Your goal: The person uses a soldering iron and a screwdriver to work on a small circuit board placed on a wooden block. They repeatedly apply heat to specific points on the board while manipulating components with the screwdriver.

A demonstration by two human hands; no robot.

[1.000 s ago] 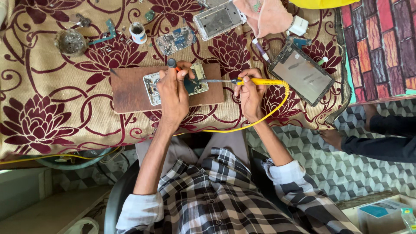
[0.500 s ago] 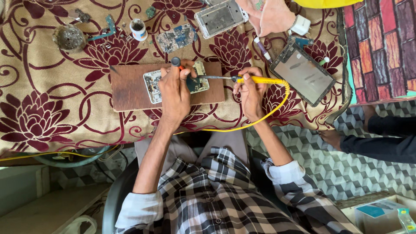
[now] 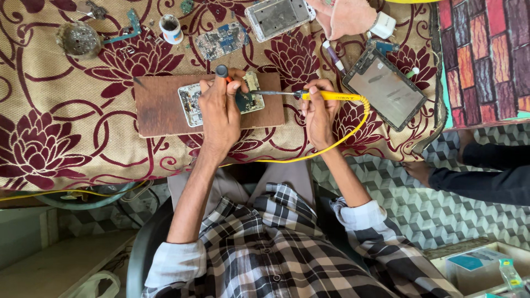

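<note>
A phone circuit board (image 3: 192,102) lies on a brown wooden board (image 3: 160,107) on a maroon flowered cloth. My left hand (image 3: 220,110) rests on the circuit board and pinches a small dark tool (image 3: 222,72) between thumb and fingers. My right hand (image 3: 318,113) grips a yellow-handled soldering iron (image 3: 331,96), whose metal tip points left and touches the circuit board's right end, next to my left thumb. A yellow cable (image 3: 348,135) loops from the iron's handle down over the table edge.
Another person's hand (image 3: 348,16) rests at the top by an opened phone frame (image 3: 276,16). A phone screen panel (image 3: 385,88), a loose blue circuit board (image 3: 221,40), a small white pot (image 3: 170,27) and a round metal dish (image 3: 77,38) lie on the cloth. A foot (image 3: 419,171) shows at right.
Both hands stay in the same grip on the board and the iron. The view has shifted slightly; nothing else has visibly moved.
</note>
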